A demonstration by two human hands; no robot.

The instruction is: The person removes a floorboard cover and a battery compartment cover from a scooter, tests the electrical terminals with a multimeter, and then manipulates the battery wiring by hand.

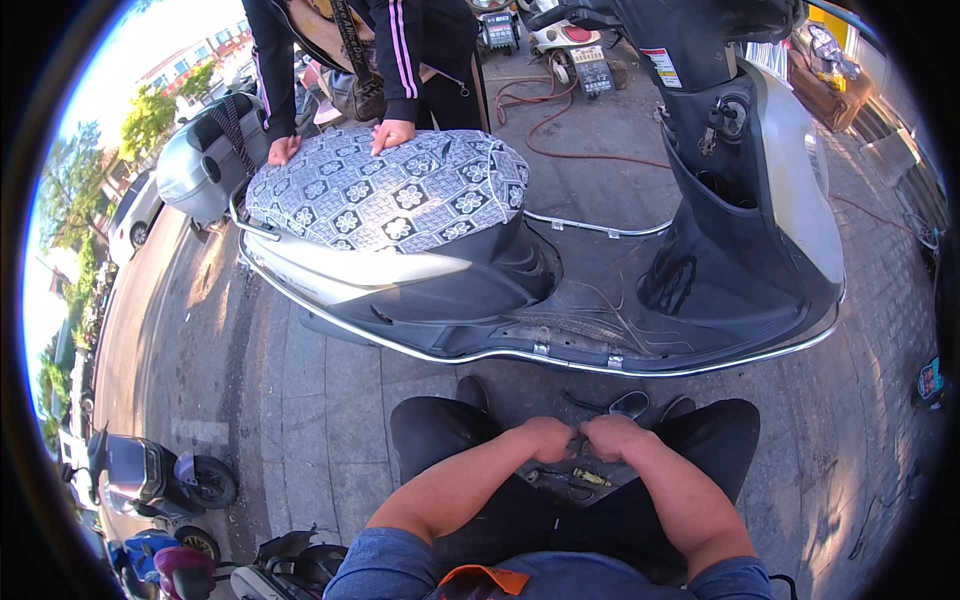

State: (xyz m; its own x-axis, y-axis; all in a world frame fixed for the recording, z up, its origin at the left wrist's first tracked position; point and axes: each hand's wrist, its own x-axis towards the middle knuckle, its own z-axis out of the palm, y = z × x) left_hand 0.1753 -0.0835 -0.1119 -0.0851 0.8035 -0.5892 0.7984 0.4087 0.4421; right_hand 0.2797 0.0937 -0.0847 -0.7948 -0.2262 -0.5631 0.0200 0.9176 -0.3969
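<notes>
My left hand (pixel 547 439) and my right hand (pixel 612 436) are both closed into fists, knuckles almost touching, above my knees. They seem to pinch something small and thin between them; what it is I cannot make out. Below the hands, small tools or parts (pixel 585 478) lie on the ground between my legs. In front of me stands a white and black scooter (pixel 420 280) with its footboard (pixel 590 320) open and thin wires showing.
Another person leans with both hands (pixel 392 134) on the scooter's patterned seat cover (pixel 390 190). A red cable (pixel 560 120) runs over the paving behind. More scooters (pixel 150 480) are parked at lower left; a car (pixel 135 215) stands at left.
</notes>
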